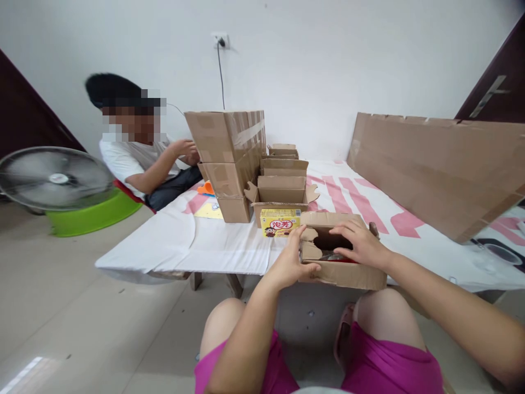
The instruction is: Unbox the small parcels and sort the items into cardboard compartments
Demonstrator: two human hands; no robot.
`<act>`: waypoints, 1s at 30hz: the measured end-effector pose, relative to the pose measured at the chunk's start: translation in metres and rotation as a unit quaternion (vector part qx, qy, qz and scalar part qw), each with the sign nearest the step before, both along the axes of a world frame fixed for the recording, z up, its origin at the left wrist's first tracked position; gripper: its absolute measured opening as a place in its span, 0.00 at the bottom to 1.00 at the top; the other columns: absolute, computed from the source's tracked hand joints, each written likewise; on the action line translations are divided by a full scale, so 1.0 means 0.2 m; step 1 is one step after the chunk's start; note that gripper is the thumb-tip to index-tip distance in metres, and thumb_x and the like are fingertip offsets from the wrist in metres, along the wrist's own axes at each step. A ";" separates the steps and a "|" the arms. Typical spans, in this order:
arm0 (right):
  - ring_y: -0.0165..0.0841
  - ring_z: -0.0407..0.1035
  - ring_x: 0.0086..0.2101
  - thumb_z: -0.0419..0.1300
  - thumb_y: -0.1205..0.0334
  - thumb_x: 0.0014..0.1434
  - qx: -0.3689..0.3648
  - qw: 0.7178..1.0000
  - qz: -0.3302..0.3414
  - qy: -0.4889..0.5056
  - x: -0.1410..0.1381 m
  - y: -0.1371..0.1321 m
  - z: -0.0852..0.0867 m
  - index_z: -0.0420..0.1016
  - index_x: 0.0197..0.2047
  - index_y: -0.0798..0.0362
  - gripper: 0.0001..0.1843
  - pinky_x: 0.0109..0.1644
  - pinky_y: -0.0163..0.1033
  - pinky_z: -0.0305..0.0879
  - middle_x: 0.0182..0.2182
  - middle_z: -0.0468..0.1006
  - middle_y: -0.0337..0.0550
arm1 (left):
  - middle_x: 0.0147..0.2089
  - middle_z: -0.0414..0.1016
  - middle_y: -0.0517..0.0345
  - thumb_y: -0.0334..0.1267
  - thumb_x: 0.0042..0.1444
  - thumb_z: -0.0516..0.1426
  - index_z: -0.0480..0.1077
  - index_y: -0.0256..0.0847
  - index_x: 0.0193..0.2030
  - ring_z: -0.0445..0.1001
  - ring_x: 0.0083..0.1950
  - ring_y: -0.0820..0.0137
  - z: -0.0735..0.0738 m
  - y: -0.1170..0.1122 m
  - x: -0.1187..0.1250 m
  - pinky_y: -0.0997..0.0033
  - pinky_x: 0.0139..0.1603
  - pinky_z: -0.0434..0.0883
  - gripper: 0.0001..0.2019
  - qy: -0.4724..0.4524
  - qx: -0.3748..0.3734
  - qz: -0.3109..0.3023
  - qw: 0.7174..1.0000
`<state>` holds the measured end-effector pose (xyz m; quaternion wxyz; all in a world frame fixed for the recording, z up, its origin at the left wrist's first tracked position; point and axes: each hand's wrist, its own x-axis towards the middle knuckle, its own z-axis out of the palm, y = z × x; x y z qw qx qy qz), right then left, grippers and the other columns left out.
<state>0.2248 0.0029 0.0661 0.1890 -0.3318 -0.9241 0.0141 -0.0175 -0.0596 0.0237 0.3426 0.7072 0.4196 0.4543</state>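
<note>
At the table's front edge a small open cardboard box (344, 276) stands just above my knees, its left flaps raised. My left hand (291, 260) grips its left side, thumb on the front wall and fingers along the end. Over the opening is my right hand (361, 243), fingers apart and slightly bent, the palm near the box's right end. Something red and something clear show inside the box, too little to name. Just beyond my left fingers, a yellow printed carton (280, 222) stands upright against another open cardboard box (283, 195).
More open boxes (284, 167) line up toward the wall. Left of them rises a stack of taped boxes (229, 164). A large cardboard sheet (435, 169) leans at the right. Behind the stack sits another person (135, 164), near a fan (57, 178). An orange object (205, 189) lies nearby.
</note>
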 end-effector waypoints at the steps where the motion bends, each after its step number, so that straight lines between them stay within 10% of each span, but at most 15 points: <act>1: 0.41 0.67 0.50 0.57 0.54 0.60 -0.017 1.000 0.024 0.000 -0.01 -0.01 0.01 0.72 0.51 0.51 0.17 0.55 0.49 0.63 0.49 0.75 0.50 | 0.70 0.48 0.45 0.39 0.44 0.68 0.44 0.48 0.69 0.55 0.68 0.52 0.00 0.00 0.00 0.48 0.68 0.54 0.50 -0.004 -0.002 -0.006 1.000; 8: 0.37 0.70 0.49 0.49 0.56 0.66 -0.221 0.956 0.150 -0.119 -0.14 -0.03 0.07 0.74 0.50 0.50 0.17 0.54 0.44 0.65 0.47 0.78 0.45 | 0.71 0.46 0.41 0.40 0.38 0.71 0.36 0.47 0.71 0.57 0.67 0.52 -0.02 0.03 -0.01 0.51 0.64 0.61 0.60 -0.063 -0.056 -0.051 0.995; 14: 0.41 0.51 0.64 0.51 0.46 0.64 -0.131 0.987 0.091 -0.034 -0.19 -0.05 0.06 0.58 0.66 0.51 0.31 0.67 0.51 0.51 0.66 0.56 0.51 | 0.70 0.45 0.36 0.42 0.36 0.72 0.26 0.49 0.71 0.57 0.68 0.50 -0.04 0.05 -0.01 0.47 0.64 0.59 0.67 -0.096 -0.086 -0.033 0.991; 24: 0.40 0.41 0.68 0.47 0.38 0.62 -0.200 0.967 0.131 -0.085 -0.27 -0.06 0.07 0.47 0.70 0.49 0.39 0.70 0.50 0.41 0.70 0.45 0.45 | 0.74 0.25 0.43 0.49 0.35 0.71 0.35 0.51 0.71 0.28 0.74 0.46 -0.03 0.04 -0.04 0.40 0.69 0.42 0.62 0.060 0.168 0.168 0.970; 30: 0.39 0.45 0.67 0.48 0.41 0.63 -0.189 0.973 0.124 -0.051 -0.23 -0.08 0.07 0.57 0.67 0.52 0.35 0.69 0.48 0.44 0.69 0.50 0.48 | 0.72 0.45 0.44 0.50 0.43 0.68 0.51 0.50 0.68 0.44 0.73 0.53 -0.05 0.06 -0.09 0.48 0.70 0.51 0.47 0.105 0.061 -0.028 0.992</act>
